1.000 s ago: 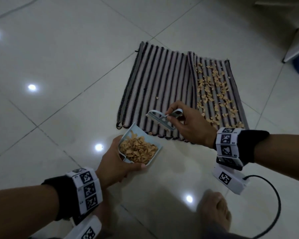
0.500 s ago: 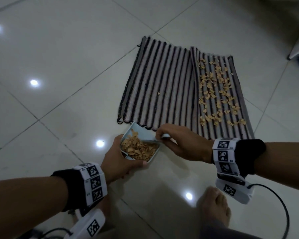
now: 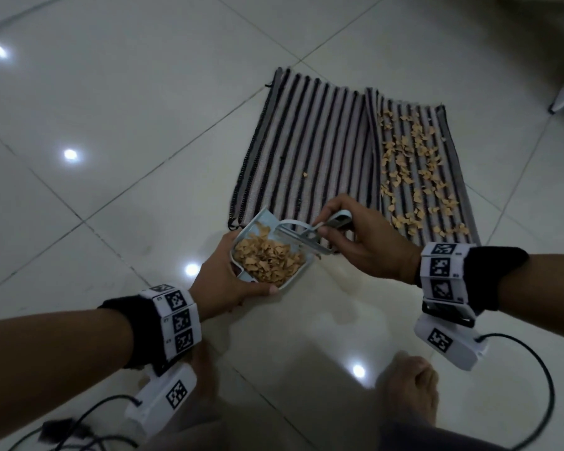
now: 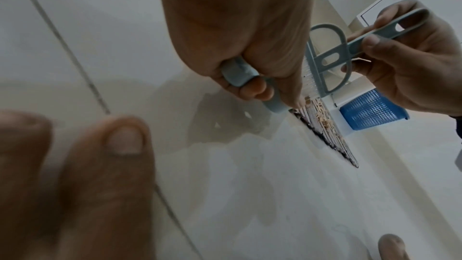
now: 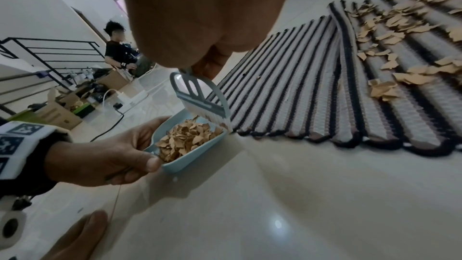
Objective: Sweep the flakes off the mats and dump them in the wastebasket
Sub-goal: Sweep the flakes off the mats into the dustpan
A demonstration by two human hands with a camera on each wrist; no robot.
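Pale blue plastic is the theme here: the left hand has its grip wrapped around the handle of a small dustpan, thumb along the near edge, and the pan is piled with tan flakes. It sits low over the glossy white tile floor, right at the near fringe of the left mat; can't tell if it actually touches the tiles. The right hand has its grip pinched on the handle of a matching little brush, and from the right wrist view the white bristles hang over the far lip of the pan, just above the heap. The two striped mats lie side by side, their edges overlapping a bit. The left one is almost clean, just a stray flake near the middle, while the right mat is covered with scattered flakes pretty much top to bottom. In the left wrist view a blue mesh wastebasket stands beyond the mats, next to something white. Bare feet at the bottom of the head view, cables trailing off both wrist units, and in the background of the right wrist shot another person sits by a black railing and some cardboard boxes.
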